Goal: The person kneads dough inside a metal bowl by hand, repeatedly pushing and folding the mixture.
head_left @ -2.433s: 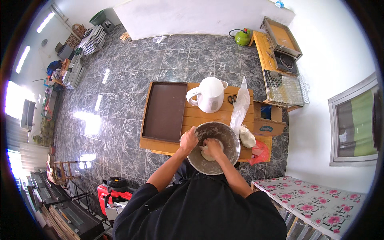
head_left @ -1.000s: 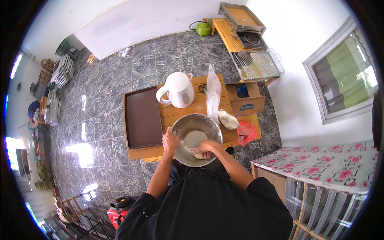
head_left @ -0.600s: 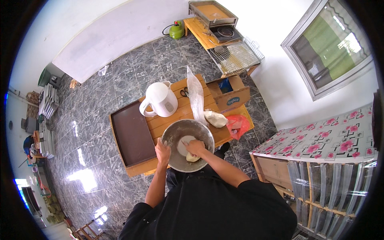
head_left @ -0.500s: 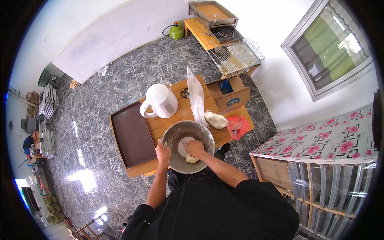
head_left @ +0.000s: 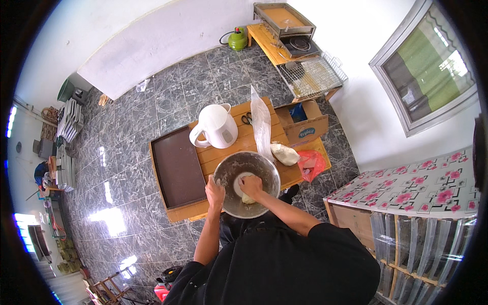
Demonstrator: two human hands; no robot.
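A round metal mixing bowl (head_left: 271, 175) stands close in front of me, by the near edge of the wooden table. My left hand (head_left: 215, 193) is closed on the bowl's left rim. Inside the bowl, my right hand (head_left: 251, 186) presses down with curled fingers on a small pale lump of dough (head_left: 247, 199), which the hand partly hides. White flour-like powder (head_left: 238, 186) lies on the bowl's bottom. Just beyond the bowl are a long clear plastic bag (head_left: 261, 124) and a white bag of powder (head_left: 285, 153).
A white pitcher (head_left: 217, 126) and black-handled scissors (head_left: 247, 118) stand behind the bowl. At left lies a brown tray (head_left: 178, 168); at right are a red plastic bag (head_left: 311, 163) and a cardboard box (head_left: 308, 130). A flower-patterned cover (head_left: 401, 188) tops the rack at right.
The whole view has shifted, so the table and bowl appear farther right. My right hand has moved over the dough and covers more of it. My left hand keeps its hold on the rim.
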